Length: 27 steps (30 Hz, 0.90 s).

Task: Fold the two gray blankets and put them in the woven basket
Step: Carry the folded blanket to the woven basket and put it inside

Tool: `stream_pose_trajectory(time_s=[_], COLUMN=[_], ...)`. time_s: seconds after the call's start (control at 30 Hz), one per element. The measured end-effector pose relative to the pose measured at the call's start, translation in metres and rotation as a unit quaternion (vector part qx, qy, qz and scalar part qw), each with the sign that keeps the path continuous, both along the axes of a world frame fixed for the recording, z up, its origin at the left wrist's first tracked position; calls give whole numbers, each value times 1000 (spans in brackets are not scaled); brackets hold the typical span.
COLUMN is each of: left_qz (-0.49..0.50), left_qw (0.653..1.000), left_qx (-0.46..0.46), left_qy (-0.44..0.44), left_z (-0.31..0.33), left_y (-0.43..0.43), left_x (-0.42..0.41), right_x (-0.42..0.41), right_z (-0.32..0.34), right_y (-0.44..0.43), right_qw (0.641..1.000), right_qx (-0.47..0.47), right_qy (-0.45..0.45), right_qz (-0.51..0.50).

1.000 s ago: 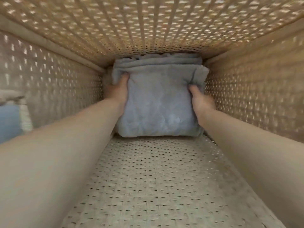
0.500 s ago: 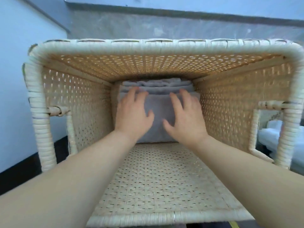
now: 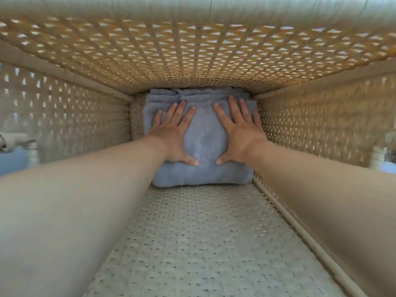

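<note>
Left hand [image 3: 173, 136]: flat, fingers straight and spread, palm pressed on the left half of the folded gray soft-pile blanket [image 3: 203, 144], thumb angled inward toward the centre. Right hand [image 3: 240, 133]: mirrored posture, flat and spread, palm on the right half of the same blanket, little finger close to the right-hand wall. Neither hand curls round or pinches the fabric. Thumb tips near each other but apart, a strip of bare blanket showing between them. Both bare forearms run in from the lower corners of the view and converge on the blanket. Blanket position: at the far end of the interior of the pale woven rattan basket [image 3: 192, 232], filling nearly the full width between the side walls, its lower edge meeting the near woven panel. Above the fingertips, a stack of gray folded layers [image 3: 199, 94] shows along the top edge; cannot tell whether these belong to a second blanket or are folds of the first. Basket walls: open-weave on left and right, light coming through the holes; the upper panel glows golden-tan, the lower panel is a tighter, paler weave. A thick wrapped rim, blurred, crosses the top of the view. Something blue shows at the far left edge, too blurred to identify.
</note>
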<state>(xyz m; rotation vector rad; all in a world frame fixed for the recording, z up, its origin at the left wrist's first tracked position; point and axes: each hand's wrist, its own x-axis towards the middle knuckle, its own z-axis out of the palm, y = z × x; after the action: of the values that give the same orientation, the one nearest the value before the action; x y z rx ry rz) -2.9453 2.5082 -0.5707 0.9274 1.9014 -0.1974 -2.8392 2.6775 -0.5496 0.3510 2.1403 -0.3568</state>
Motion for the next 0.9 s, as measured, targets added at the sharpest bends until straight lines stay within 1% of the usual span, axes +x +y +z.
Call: stream_pose_trajectory(time_s=[0.13, 0.27, 0.37, 0.47, 0.53, 0.6, 0.67, 0.7, 0.8, 0.83, 0.9], left_qz=[8, 2, 0, -9, -5, 40, 123, 156, 188, 191, 205], left_qw=[1000, 999, 998, 999, 1000, 998, 988, 984, 981, 980, 976], left_qx=[2, 17, 31, 9, 2, 40, 71, 67, 36, 40, 65], left_qy=[9, 44, 50, 43, 26, 31, 54, 56, 45, 41, 41], left_z=[-31, -52, -50, -24, 9, 53, 105, 134, 230, 266, 342], left_y=[5, 9, 5, 6, 8, 7, 5, 5, 2, 2, 3], left_x=[1, 7, 7, 3, 0, 1, 5, 7, 13, 13, 7], right_x=[-3, -4, -6, -10, -7, 0, 9, 13, 23, 25, 22], right_z=[-36, -60, -55, -23, 12, 54, 104, 131, 223, 255, 323], right_y=[4, -1, -4, -4, -8, -14, -17, -19, -26, -29, -34], right_qw=[1000, 999, 999, 997, 995, 996, 997, 996, 986, 983, 970], right_qx=[-10, 22, 32, 56, 75, 76, 60, 38, -18, -21, -22], right_qy=[-6, -22, -31, -42, -20, 0, -30, -56, -107, -102, -50], right_qz=[-9, -16, -2, 36, 59, 38, -26, -61, -124, -151, -235])
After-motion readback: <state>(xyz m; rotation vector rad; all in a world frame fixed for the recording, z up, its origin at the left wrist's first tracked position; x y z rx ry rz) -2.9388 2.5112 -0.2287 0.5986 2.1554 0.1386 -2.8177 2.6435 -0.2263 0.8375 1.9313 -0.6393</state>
